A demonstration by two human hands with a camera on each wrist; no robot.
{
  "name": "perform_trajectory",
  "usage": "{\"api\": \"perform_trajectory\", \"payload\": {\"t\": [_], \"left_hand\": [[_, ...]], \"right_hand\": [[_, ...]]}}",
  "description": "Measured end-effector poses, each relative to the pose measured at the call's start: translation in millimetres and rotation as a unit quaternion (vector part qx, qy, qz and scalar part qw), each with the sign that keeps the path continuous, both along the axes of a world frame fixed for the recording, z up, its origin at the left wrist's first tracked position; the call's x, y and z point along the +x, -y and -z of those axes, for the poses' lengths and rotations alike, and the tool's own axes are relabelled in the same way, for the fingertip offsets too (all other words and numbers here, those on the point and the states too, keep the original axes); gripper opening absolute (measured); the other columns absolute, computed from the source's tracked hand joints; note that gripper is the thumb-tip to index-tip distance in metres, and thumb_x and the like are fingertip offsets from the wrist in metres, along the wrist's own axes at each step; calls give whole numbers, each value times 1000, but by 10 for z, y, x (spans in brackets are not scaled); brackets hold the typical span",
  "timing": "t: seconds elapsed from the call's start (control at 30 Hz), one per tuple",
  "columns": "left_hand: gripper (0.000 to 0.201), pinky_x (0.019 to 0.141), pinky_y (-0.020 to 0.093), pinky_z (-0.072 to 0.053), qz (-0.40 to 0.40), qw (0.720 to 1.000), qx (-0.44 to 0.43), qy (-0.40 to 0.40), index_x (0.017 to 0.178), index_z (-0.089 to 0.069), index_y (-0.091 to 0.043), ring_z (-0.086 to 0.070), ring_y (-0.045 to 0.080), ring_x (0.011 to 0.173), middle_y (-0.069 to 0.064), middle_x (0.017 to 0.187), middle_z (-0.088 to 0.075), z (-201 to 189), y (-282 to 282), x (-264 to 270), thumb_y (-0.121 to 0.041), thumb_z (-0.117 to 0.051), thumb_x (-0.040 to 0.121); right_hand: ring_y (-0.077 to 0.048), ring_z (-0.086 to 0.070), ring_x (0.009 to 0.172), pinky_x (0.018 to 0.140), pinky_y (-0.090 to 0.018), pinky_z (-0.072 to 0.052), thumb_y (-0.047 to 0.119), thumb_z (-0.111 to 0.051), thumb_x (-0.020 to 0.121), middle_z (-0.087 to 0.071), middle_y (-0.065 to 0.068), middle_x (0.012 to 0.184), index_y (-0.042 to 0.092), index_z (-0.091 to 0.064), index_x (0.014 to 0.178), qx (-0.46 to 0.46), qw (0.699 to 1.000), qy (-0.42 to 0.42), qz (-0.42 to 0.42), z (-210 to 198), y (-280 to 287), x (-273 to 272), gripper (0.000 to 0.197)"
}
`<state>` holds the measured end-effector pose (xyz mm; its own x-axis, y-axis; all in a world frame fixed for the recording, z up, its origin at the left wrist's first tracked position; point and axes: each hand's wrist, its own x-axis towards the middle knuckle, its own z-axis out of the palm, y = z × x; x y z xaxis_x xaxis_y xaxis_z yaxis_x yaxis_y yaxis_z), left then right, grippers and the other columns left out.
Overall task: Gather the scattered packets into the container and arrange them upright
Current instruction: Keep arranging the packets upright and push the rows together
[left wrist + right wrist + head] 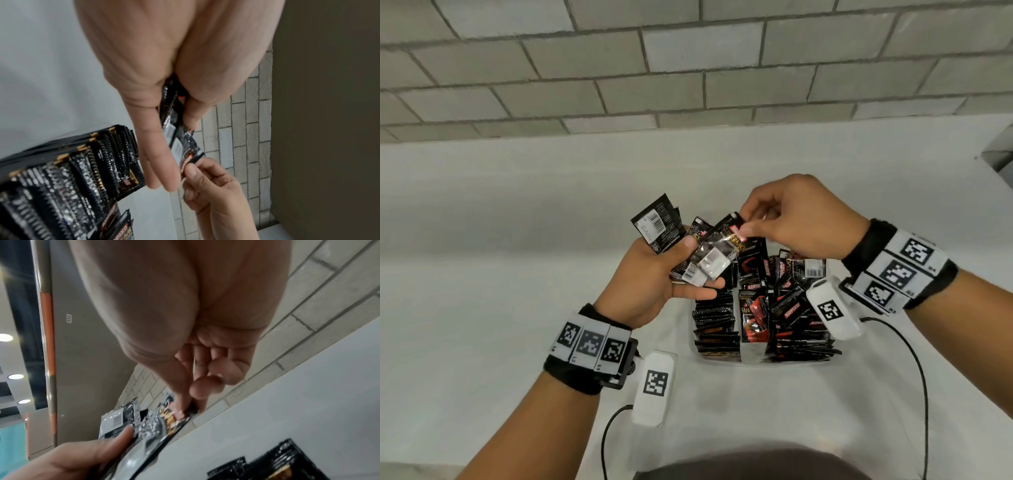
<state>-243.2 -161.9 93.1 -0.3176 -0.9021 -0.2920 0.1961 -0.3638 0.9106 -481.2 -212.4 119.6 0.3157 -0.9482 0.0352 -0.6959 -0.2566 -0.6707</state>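
Observation:
My left hand [671,270] holds a fanned bundle of black packets [657,226] above the table, its thumb pressed on the top one. My right hand [777,219] pinches the upper corner of the front packet [719,253] between thumb and forefinger. The left wrist view shows that pinch on the packet end [190,160], with the bundle [172,113] squeezed in my left hand. In the right wrist view the pinched packet [164,417] sits under my fingertips. Below the hands, a clear container [750,358] holds several black and red packets [715,325], some upright in rows, others jumbled.
The container stands on a white table [517,257] against a grey brick wall [654,68]. Black cables [917,377] trail from the wrist units across the table's near side. A dark edge shows at the far right [1000,154].

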Motion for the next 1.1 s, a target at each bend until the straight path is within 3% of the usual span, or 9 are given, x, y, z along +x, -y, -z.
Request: {"api": "perform_trajectory", "payload": {"t": [0.13, 0.27, 0.33, 0.43, 0.57, 0.67, 0.83, 1.0, 1.1], "left_hand": [[30, 63, 42, -64, -13, 1000, 19, 1, 125, -59, 3, -73, 52, 87, 29, 112, -72, 13, 0, 6, -18, -51, 105], [33, 62, 40, -64, 12, 999, 39, -13, 129, -58, 4, -73, 51, 86, 27, 112, -73, -5, -14, -43, -18, -50, 105], [35, 60, 39, -64, 23, 998, 54, -28, 127, -57, 3, -73, 51, 85, 26, 110, -73, -17, -26, -79, -22, -52, 104], [34, 59, 37, -63, 38, 997, 53, -36, 127, -59, 1, -74, 48, 85, 25, 112, -73, -18, -44, -97, -22, -53, 102], [33, 63, 34, -63, 37, 999, 7, -3, 129, -60, 1, -76, 38, 91, 22, 113, -75, 34, -40, -73, -1, -60, 96], [27, 64, 35, -63, 16, 1000, 4, 2, 124, -61, 3, -75, 44, 91, 28, 110, -73, 21, -18, -56, -4, -59, 98], [22, 67, 42, -65, -42, 999, 20, -3, 121, -61, 1, -74, 49, 88, 27, 108, -72, 2, 18, 65, -6, -56, 101], [24, 67, 43, -65, -52, 998, 27, 0, 123, -60, 3, -74, 50, 88, 28, 110, -71, 16, 8, 122, -6, -56, 102], [24, 65, 41, -65, -49, 998, 29, 8, 122, -60, 5, -74, 50, 87, 29, 109, -71, 42, -9, 123, -7, -56, 102]], "right_hand": [[-6, -50, 55, 62, -20, -41, 20, -79, 85, -64, -1, 67, 23, -76, 90, -67, 988, 127, 50, -102, -56, -68, 6], [-29, -71, 59, 59, -36, -59, -4, -65, 88, -73, -21, 74, -5, -67, 94, 64, 955, 288, -15, -204, -198, -28, 6], [-31, -72, 66, 59, -34, -60, -1, -58, 83, -70, -29, 78, -10, -68, 88, 90, 946, 309, -38, -191, -235, -12, 14], [-24, -71, 66, 62, -28, -58, 12, -73, 88, -71, -24, 79, -4, -71, 90, 97, 961, 256, -41, -139, -242, -7, 16], [-16, -67, 60, 61, -28, -56, 11, -85, 79, -76, -8, 75, 16, -69, 101, 104, 984, 145, -19, -87, -211, -20, 27], [-19, -70, 53, 51, -21, -53, 11, -85, 79, -77, -3, 75, 15, -68, 101, 107, 987, 118, 34, -117, -121, -65, 28], [-16, -74, 63, 54, -10, -50, 4, -84, 77, -76, -8, 76, 10, -71, 86, 52, 985, 126, 103, -154, 80, -229, 17], [-12, -72, 72, 73, -27, -58, 15, -87, 74, -75, 4, 75, 22, -72, 80, 21, 998, -26, 48, 74, 129, -180, 17], [-14, -68, 76, 74, -27, -55, 19, -86, 76, -71, 7, 76, 22, -71, 79, -11, 996, -82, 31, 137, 137, -152, 16]]}}
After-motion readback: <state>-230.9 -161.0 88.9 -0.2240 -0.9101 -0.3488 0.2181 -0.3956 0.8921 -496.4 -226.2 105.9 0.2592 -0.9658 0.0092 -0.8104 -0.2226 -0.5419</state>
